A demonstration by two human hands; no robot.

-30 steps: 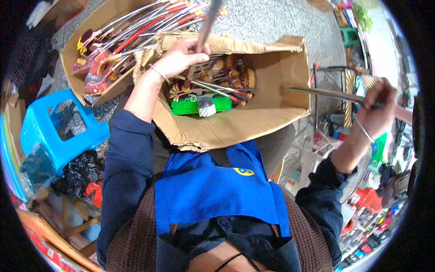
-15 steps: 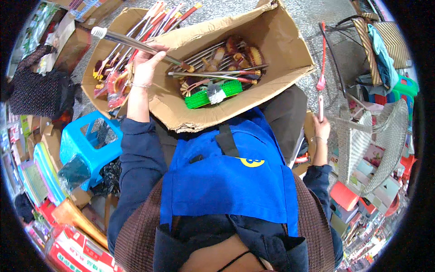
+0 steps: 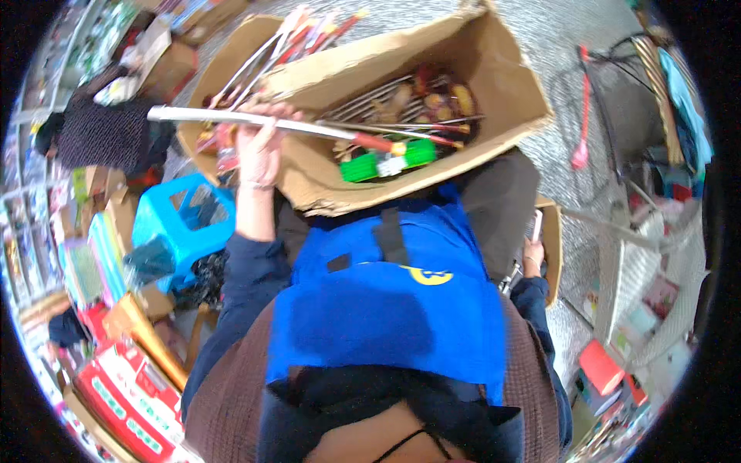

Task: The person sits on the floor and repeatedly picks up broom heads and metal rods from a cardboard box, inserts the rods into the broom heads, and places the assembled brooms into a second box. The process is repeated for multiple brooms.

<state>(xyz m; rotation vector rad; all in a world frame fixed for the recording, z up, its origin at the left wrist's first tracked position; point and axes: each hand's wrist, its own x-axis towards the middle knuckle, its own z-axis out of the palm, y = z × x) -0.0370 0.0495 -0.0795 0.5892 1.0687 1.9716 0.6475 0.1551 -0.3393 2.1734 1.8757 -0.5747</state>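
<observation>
My left hand [image 3: 261,147] is closed around a metal pole [image 3: 208,116] with a white end and a red-brown section at its other end. The pole lies slanted over an open cardboard box [image 3: 494,85] between my legs. Inside the box are several metal rods, brown-and-yellow brush heads [image 3: 455,100] and a green-bristled brush [image 3: 359,167]. Low at the right, my right hand [image 3: 532,257] is at a smaller cardboard box [image 3: 553,239] beside my leg. Its fingers are partly hidden, closed about a pale pinkish handle [image 3: 536,225].
Behind the box's left flap stand several rods with red and pink ends [image 3: 309,31]. A blue plastic stool [image 3: 166,224] is on the left, near a red-and-white carton [image 3: 127,401]. On the right, a red stick with a pink end [image 3: 584,116] lies on the floor, near a grey mesh basket [image 3: 664,255].
The metal pole in my left hand has swung flatter, its red-brown end now over the green brush. My right hand has lowered with the pale handle toward the small box.
</observation>
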